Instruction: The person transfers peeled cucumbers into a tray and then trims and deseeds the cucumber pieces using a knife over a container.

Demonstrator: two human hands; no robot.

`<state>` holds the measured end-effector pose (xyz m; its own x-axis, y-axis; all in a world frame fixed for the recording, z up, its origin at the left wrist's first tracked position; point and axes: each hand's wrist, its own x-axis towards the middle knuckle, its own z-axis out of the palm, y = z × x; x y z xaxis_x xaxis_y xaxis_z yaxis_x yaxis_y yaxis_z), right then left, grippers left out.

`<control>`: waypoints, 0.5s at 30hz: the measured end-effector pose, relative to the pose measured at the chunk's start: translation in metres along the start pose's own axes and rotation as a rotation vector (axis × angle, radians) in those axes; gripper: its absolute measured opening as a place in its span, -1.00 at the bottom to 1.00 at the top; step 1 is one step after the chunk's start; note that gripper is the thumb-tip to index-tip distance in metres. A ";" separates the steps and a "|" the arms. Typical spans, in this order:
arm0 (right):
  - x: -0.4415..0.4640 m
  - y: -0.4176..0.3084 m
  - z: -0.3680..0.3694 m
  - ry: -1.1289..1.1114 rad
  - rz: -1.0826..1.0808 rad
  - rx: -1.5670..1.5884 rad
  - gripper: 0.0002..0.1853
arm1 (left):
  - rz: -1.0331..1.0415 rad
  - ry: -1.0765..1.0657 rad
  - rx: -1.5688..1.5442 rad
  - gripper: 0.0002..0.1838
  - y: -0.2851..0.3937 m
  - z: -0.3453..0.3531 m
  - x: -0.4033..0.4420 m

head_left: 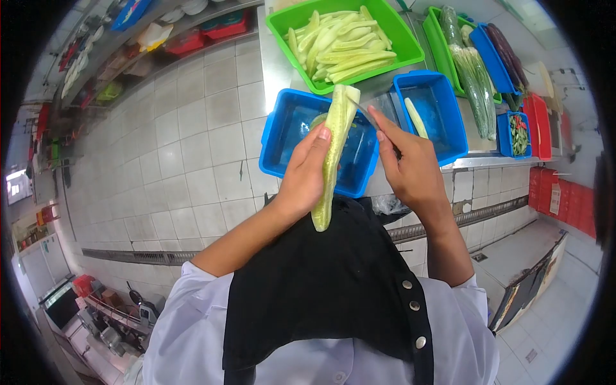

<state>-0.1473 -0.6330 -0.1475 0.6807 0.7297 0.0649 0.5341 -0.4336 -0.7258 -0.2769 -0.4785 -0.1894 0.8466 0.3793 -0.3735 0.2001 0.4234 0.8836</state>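
My left hand (305, 172) is closed round a long, peeled, pale green cucumber piece (341, 115) that slants upward from my apron. Its inner seed side seems to be showing. In my right hand (414, 163) is a knife (365, 112), its handle mostly hidden by the fingers. The blade's tip touches or nearly touches the cucumber's upper end. Under my hands stands a blue bin (289, 119) with some scraps and a peel-like green bit inside. To its right, a second blue bin (444, 102) holds one pale cucumber strip (416, 118).
A green bin (410, 52) full of peeled cucumber pieces (340, 42) stands at the counter's back. Further right are wrapped green vegetables (475, 90), dark purple vegetables (504, 51) and a small blue basket (502, 136). Shelving (173, 25) runs along the upper left.
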 end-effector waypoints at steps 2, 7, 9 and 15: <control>-0.002 0.000 0.000 -0.005 -0.001 0.009 -0.58 | -0.019 0.001 -0.018 -0.47 0.002 0.001 -0.002; -0.006 -0.004 0.003 -0.047 0.017 0.037 -0.58 | -0.011 0.003 -0.080 -0.48 0.002 0.001 -0.002; -0.008 -0.001 0.006 -0.040 0.003 0.042 -0.58 | -0.016 -0.010 -0.103 -0.48 0.000 0.000 -0.002; -0.010 0.002 0.012 -0.019 -0.008 0.150 -0.59 | -0.022 -0.064 -0.147 -0.47 -0.002 -0.001 0.000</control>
<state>-0.1590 -0.6352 -0.1576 0.6663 0.7434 0.0585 0.4572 -0.3453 -0.8196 -0.2779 -0.4782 -0.1912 0.8735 0.3173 -0.3692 0.1487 0.5483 0.8230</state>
